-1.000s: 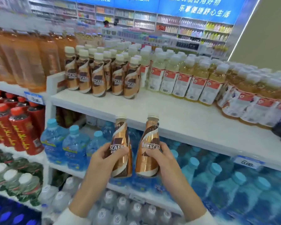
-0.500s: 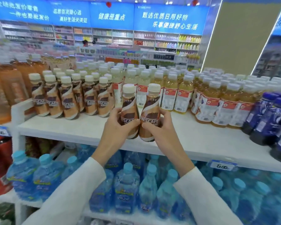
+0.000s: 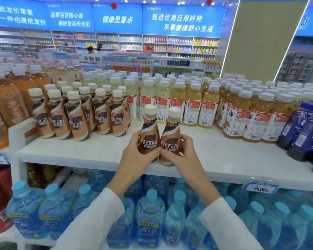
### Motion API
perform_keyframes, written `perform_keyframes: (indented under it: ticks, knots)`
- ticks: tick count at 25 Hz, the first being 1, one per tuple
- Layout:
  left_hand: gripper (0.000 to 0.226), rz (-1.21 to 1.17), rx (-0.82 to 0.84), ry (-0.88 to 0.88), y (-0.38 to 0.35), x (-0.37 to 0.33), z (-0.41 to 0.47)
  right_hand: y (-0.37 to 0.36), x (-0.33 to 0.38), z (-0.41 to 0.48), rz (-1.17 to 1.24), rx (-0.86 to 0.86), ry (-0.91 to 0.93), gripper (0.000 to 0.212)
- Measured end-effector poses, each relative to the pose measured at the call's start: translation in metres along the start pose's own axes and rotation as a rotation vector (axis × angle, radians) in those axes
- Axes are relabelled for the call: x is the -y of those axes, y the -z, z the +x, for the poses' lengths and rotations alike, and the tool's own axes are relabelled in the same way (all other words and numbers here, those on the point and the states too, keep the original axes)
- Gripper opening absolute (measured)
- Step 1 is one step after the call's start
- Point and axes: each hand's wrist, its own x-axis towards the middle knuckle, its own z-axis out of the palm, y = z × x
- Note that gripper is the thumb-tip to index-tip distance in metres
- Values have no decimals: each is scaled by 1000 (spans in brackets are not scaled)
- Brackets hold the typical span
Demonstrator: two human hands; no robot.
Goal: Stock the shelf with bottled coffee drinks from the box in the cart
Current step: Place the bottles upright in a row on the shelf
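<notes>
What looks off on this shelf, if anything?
Nothing spilled or broken. Only oddity: the yellow drink bottles behind the two held coffee bottles show barcodes, so they seem shelved back to front. The left hand and right hand grip one each.

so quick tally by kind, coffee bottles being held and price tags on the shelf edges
coffee bottles: 2, one in the left grip, one in the right grip
price tags: 2
total: 4

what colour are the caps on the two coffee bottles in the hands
Cream-white caps on both coffee bottles, seen best in the head view.
</notes>
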Motion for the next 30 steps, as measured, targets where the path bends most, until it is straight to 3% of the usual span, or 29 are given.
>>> perform_keyframes:
  ticks: [2, 8, 12, 16, 20, 30]
  knots:
    - [71, -8, 55, 35, 8, 6, 0, 6, -1, -5, -17, 7, -5, 80]
    - [64, 52, -22, 43, 14, 8, -2, 8, -4, -10, -102, -79, 49, 62]
    - [56, 38, 8, 32, 13, 8, -4, 14, -1, -5, -138, 17, 23, 62]
    - [62, 50, -5, 27, 12, 4, -9, 8, 0, -10, -114, -7, 9, 78]
    - [70, 133, -121, -4, 5, 0, -9, -7, -2, -12, -125, -224, 61, 58]
    - [52, 202, -446, 83, 95, 28, 0, -113, 15, 32, -159, -27, 70, 52]
